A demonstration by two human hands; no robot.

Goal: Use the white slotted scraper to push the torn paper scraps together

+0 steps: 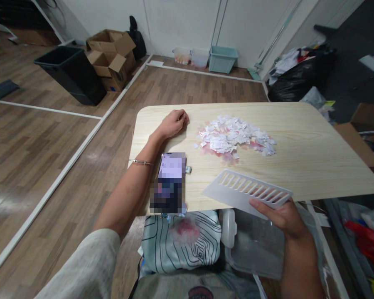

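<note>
My left hand point(173, 122) rests on the light wooden table point(314, 149) with its fingers curled into a loose fist, a small scrap of paper at its fingertips. To its right lies a heap of torn white and pink paper scraps point(233, 137). My right hand point(282, 214) grips a flat white slotted plastic panel point(247, 191) by its near edge, holding it over the table's front edge. A phone point(170, 182) lies on the table by my left forearm.
A clear plastic bin point(252, 249) sits under the panel beside my lap. A black bin point(71, 72) and cardboard boxes point(112, 56) stand far left. Black bags point(299, 77) and clutter crowd the right; small tubs point(222, 58) line the wall.
</note>
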